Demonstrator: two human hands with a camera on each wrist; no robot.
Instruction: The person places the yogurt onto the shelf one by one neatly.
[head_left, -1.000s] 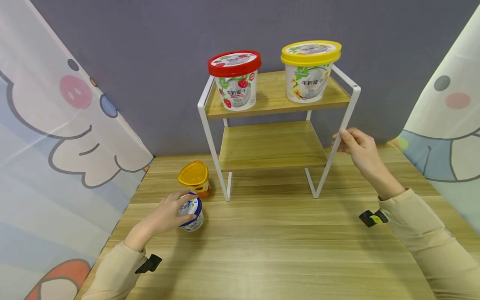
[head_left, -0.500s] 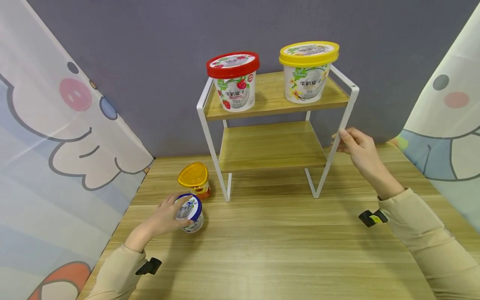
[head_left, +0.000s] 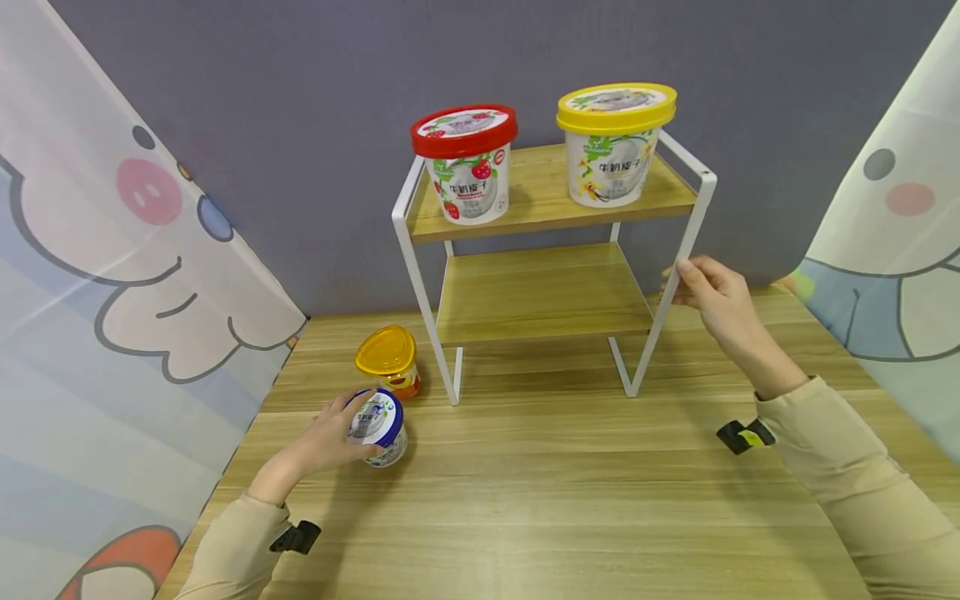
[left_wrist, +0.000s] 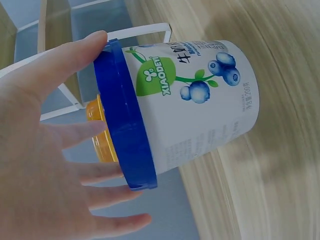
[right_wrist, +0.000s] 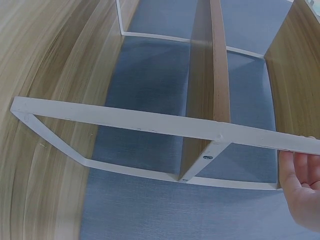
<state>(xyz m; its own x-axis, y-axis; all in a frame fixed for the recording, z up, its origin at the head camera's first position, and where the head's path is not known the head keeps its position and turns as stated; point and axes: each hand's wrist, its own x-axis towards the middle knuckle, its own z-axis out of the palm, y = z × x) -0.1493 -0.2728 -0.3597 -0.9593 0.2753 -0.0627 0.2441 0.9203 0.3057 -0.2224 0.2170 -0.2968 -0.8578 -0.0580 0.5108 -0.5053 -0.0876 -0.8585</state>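
Note:
A tub with a blue lid and blueberry print (head_left: 386, 454) stands upright on the table at left. My left hand (head_left: 322, 442) is beside it, thumb and spread fingers around the lid's near side. In the left wrist view the thumb tip is right at the blue lid's (left_wrist: 125, 120) rim, the fingers fairly straight and apart. My right hand (head_left: 720, 296) pinches the right front post of a two-tier white-framed shelf rack (head_left: 543, 292). The right wrist view shows its fingers (right_wrist: 290, 172) at the white frame (right_wrist: 150, 122), partly cut off by the view's edge.
Red-lidded strawberry tub (head_left: 472, 187) and yellow-lidded tub (head_left: 611, 167) stand on the rack's top board. Behind the blue-lidded tub is an orange-lidded container (head_left: 386, 350), close to the rack's left leg. A grey wall backs the wooden table (head_left: 525, 500); cartoon-printed curtains (head_left: 150, 250) flank it.
My left hand has drawn slightly left, its thumb and fingers spreading wider, so more of the blue lid shows. The right hand stays on the post. The view shifted a little.

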